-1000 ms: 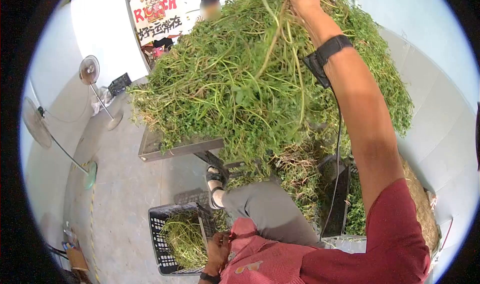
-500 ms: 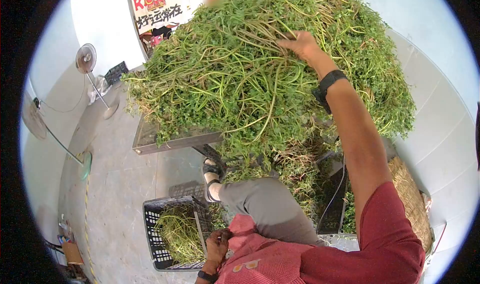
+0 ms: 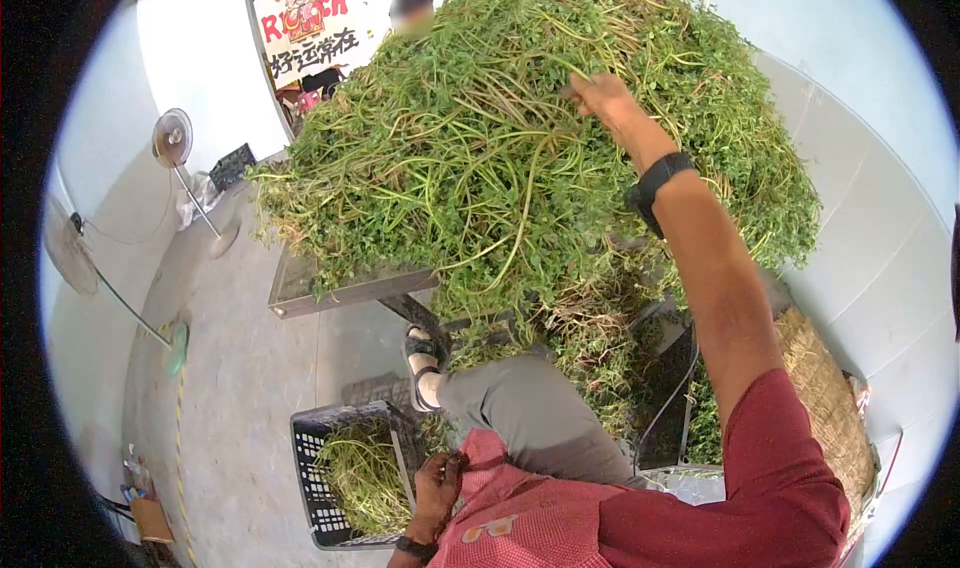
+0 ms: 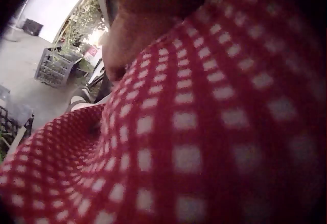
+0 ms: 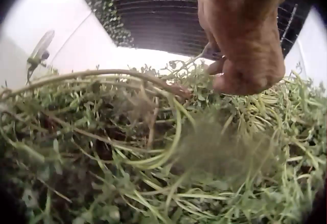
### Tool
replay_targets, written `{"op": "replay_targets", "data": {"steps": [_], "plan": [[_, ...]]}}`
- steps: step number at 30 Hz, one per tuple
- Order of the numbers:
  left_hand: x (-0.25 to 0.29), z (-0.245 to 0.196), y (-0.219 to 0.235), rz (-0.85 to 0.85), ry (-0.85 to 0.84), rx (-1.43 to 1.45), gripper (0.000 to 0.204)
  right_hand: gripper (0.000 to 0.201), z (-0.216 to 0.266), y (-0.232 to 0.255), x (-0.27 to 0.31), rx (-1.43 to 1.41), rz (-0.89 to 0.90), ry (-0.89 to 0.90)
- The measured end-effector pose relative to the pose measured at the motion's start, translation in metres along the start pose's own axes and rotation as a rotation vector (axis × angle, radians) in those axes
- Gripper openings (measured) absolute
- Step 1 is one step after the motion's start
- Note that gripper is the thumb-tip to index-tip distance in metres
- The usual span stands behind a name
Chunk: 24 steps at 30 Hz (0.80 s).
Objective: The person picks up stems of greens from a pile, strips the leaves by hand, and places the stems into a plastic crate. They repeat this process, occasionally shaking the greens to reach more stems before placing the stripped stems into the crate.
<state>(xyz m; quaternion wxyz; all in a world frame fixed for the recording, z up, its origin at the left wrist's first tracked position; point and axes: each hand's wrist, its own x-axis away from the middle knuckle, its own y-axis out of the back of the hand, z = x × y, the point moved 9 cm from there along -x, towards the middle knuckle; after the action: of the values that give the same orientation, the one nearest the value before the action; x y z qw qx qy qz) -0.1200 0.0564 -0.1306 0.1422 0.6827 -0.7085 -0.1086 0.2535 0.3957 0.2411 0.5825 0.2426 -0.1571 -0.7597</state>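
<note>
A big heap of leafy green stems [image 3: 430, 168] fills the low table in the head view. Over its upper right part is my right hand [image 3: 608, 103], fingers curled. Seen from the right wrist, the right hand [image 5: 245, 45] pinches a thin green stem [image 5: 186, 66] between thumb and fingers, just above the heap. My left hand [image 3: 437, 488] lies against the red checkered apron [image 3: 500, 513] at my lap, its fingers loosely bent. In the left wrist view that apron [image 4: 189, 116] covers most of the picture and hides part of the hand.
A black plastic crate [image 3: 310, 468] with loose stems stands on the floor by my left hand. More greens [image 3: 600, 368] lie under the table [image 3: 345, 290]. Two standing fans [image 3: 173, 138] are at left. Another person [image 3: 411, 8] is behind the heap.
My right hand came down from the heap's top edge, where it had stems lifted, onto the upper right part. Its fingers have since curled more. My left hand stays at the apron.
</note>
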Motion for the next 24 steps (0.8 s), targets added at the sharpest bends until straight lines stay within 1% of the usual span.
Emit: {"op": "replay_targets", "data": {"steps": [1, 2, 4, 5, 6, 8, 9, 10, 12, 13, 14, 15, 16, 17, 18, 19, 20, 22, 23, 24], "plan": [[-0.002, 0.000, -0.001, -0.001, -0.003, 0.003, 0.018, 0.042, -0.005, 0.010, -0.001, -0.114, -0.122, -0.001], [-0.001, 0.000, -0.001, -0.012, -0.009, -0.005, 0.018, 0.042, -0.010, 0.010, -0.004, -0.112, -0.120, -0.003], [-0.003, -0.001, -0.001, -0.020, -0.020, -0.016, 0.018, 0.049, -0.008, 0.039, 0.022, -0.581, -0.428, 0.049], [-0.007, -0.001, -0.002, -0.030, -0.059, -0.078, 0.017, 0.048, -0.002, 0.047, 0.030, -0.611, -0.466, 0.066], [-0.011, -0.013, -0.001, -0.041, -0.098, -0.141, 0.017, 0.048, 0.002, 0.053, 0.036, -0.613, -0.475, 0.069], [-0.014, -0.032, 0.002, -0.060, -0.111, -0.129, 0.016, 0.038, 0.028, 0.062, 0.050, -0.769, -0.414, 0.316], [-0.013, -0.049, 0.006, -0.080, -0.114, -0.117, 0.016, 0.031, 0.039, 0.063, 0.058, -0.782, -0.392, 0.382], [-0.015, -0.065, 0.008, -0.083, -0.114, -0.117, 0.016, 0.031, 0.046, 0.063, 0.069, -0.783, -0.390, 0.383], [-0.018, -0.115, 0.019, -0.162, -0.326, -0.191, 0.020, 0.023, 0.091, 0.035, 0.105, -0.370, -0.133, 0.661], [-0.018, -0.129, 0.023, -0.186, -0.397, -0.303, 0.030, 0.024, 0.108, 0.013, 0.146, -0.255, -0.125, 0.999], [-0.017, -0.151, 0.026, -0.190, -0.405, -0.302, 0.030, 0.023, 0.112, -0.019, 0.181, -0.053, -0.117, 1.169], [-0.003, -0.196, 0.034, -0.315, -0.571, -0.423, 0.035, 0.018, 0.113, -0.056, 0.216, 0.126, 0.157, 1.147], [0.013, -0.232, 0.038, -0.439, -0.735, -0.545, 0.040, 0.012, 0.106, -0.092, 0.246, 0.521, 0.208, 1.105], [0.013, -0.246, 0.038, -0.440, -0.734, -0.547, 0.040, 0.011, 0.102, -0.108, 0.279, 0.467, 0.303, 1.141], [0.019, -0.264, 0.038, -0.518, -0.800, -0.626, 0.037, 0.011, 0.092, -0.125, 0.299, 0.465, 0.377, 1.159], [0.026, -0.275, 0.038, -0.596, -0.865, -0.704, 0.034, 0.012, 0.085, -0.133, 0.315, 0.297, 0.414, 1.180], [0.025, -0.272, 0.039, -0.595, -0.866, -0.707, 0.034, 0.012, 0.079, -0.140, 0.326, 0.295, 0.411, 1.180], [-0.002, -0.247, 0.019, -0.256, -0.841, -0.783, 0.032, 0.012, 0.075, -0.142, 0.340, 0.099, 0.492, 1.157], [-0.002, -0.235, 0.017, -0.202, -0.922, -0.610, 0.024, 0.012, 0.072, -0.143, 0.342, 0.097, 0.489, 1.153], [0.002, -0.230, 0.013, -0.194, -0.922, -0.611, 0.024, 0.012, 0.070, -0.143, 0.344, 0.058, 0.517, 1.142]]}}
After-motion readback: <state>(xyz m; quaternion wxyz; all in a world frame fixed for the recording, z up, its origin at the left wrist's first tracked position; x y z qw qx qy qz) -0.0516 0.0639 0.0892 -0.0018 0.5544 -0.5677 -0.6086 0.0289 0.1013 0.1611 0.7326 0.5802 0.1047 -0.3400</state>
